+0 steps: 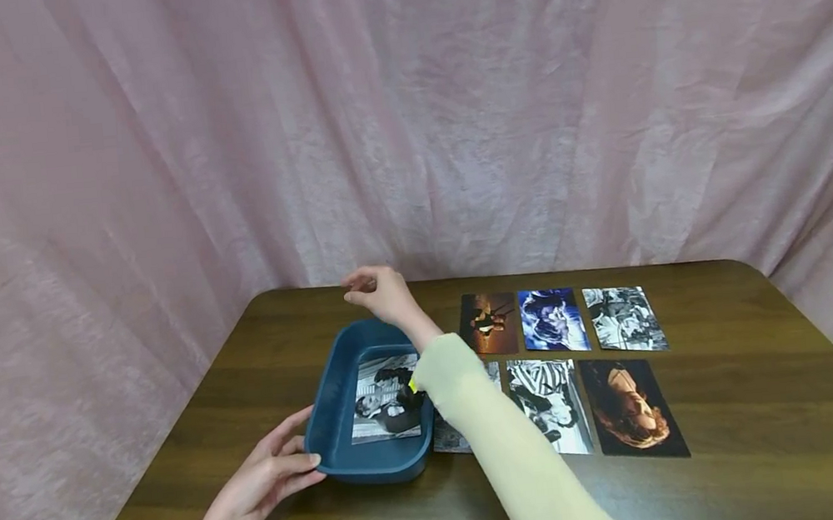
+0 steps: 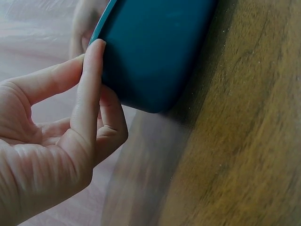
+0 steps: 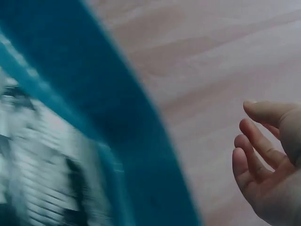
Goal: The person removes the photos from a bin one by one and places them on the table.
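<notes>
A blue plastic tray (image 1: 378, 470) with rounded corners stands on the left half of the table, a black-and-white photo card (image 1: 374, 410) lying inside it. My left hand (image 1: 267, 475) pinches the tray's near left corner; the left wrist view shows the thumb and fingers (image 2: 94, 66) at its rim. Over the tray's far end hovers my right hand (image 1: 384, 295), fingers loosely bent and nothing between them. In the right wrist view that hand (image 3: 268, 160) is apart from the tray wall (image 3: 141, 141).
Several photo cards lie in two rows right of the tray, among them a blue one (image 1: 553, 320) and a dark portrait (image 1: 633, 411). My right sleeve (image 1: 509, 443) partly covers the near-row card (image 1: 449, 439) beside the tray. A pink curtain (image 1: 478, 120) hangs behind the wooden table (image 1: 743, 362).
</notes>
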Demonstrator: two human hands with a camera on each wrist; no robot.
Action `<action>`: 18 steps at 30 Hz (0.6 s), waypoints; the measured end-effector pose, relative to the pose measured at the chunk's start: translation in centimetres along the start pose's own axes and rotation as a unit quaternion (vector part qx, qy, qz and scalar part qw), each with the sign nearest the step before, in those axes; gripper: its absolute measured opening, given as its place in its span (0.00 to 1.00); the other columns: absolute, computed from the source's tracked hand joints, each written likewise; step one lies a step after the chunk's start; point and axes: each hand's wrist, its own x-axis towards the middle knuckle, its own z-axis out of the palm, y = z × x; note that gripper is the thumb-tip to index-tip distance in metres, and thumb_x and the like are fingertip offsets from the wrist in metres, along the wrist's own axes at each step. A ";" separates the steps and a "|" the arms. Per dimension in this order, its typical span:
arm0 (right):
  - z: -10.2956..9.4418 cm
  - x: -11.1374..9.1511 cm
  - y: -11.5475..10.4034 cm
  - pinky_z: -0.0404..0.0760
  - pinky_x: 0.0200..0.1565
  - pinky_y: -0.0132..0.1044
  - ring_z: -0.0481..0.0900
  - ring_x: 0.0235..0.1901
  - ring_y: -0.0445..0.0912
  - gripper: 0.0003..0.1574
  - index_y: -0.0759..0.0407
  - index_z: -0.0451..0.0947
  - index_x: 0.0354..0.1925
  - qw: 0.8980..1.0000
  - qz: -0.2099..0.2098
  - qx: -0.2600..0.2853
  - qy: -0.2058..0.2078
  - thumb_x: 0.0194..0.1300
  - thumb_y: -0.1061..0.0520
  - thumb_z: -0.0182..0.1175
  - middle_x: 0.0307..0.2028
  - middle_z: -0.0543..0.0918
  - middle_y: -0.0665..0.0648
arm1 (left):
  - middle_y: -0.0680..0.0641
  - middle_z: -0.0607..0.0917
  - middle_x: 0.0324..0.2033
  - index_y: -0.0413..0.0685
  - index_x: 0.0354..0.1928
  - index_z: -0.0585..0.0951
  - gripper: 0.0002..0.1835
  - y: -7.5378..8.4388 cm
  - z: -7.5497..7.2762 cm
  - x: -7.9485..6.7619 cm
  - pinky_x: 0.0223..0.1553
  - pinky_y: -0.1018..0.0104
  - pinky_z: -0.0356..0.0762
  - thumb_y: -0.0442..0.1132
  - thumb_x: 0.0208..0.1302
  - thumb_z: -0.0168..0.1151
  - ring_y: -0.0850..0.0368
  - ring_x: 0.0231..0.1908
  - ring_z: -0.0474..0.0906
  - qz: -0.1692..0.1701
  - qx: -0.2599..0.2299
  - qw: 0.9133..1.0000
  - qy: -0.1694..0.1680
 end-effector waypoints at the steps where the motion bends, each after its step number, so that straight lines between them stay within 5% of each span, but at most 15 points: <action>1: 0.7 -0.2 0.4 0.83 0.43 0.34 0.83 0.44 0.46 0.13 0.50 0.85 0.49 1.000 0.003 -0.013 -0.004 0.66 0.55 0.65 0.43 0.87 0.53 | 0.49 0.79 0.44 0.46 0.78 0.44 0.45 0.0 0.0 0.0 0.49 0.65 0.85 0.30 0.67 0.58 0.58 0.43 0.84 0.000 0.003 1.000 0.000; 8: 2.6 -2.2 1.8 0.83 0.47 0.36 0.82 0.47 0.45 0.13 0.50 0.83 0.51 0.983 0.034 -0.143 -0.109 0.69 0.52 0.62 0.47 0.86 0.51 | 0.49 0.79 0.44 0.44 0.78 0.42 0.45 0.2 0.2 -0.1 0.49 0.66 0.85 0.30 0.67 0.57 0.58 0.43 0.83 0.000 0.008 1.000 -0.003; 14: 1.9 -3.4 1.9 0.80 0.57 0.42 0.74 0.63 0.50 0.34 0.46 0.70 0.68 0.940 0.070 -0.234 -0.240 0.65 0.54 0.66 0.64 0.77 0.55 | 0.49 0.79 0.43 0.44 0.78 0.42 0.45 0.3 0.2 -0.1 0.48 0.66 0.85 0.29 0.67 0.57 0.59 0.43 0.83 0.004 0.007 1.000 0.003; 18: 1.4 -4.1 1.8 0.78 0.60 0.49 0.57 0.74 0.56 0.47 0.37 0.62 0.73 0.905 0.107 -0.277 -0.306 0.61 0.58 0.70 0.74 0.62 0.54 | 0.50 0.79 0.42 0.44 0.78 0.43 0.46 0.4 0.3 -0.1 0.48 0.65 0.85 0.29 0.66 0.58 0.59 0.43 0.83 0.001 0.008 1.000 0.005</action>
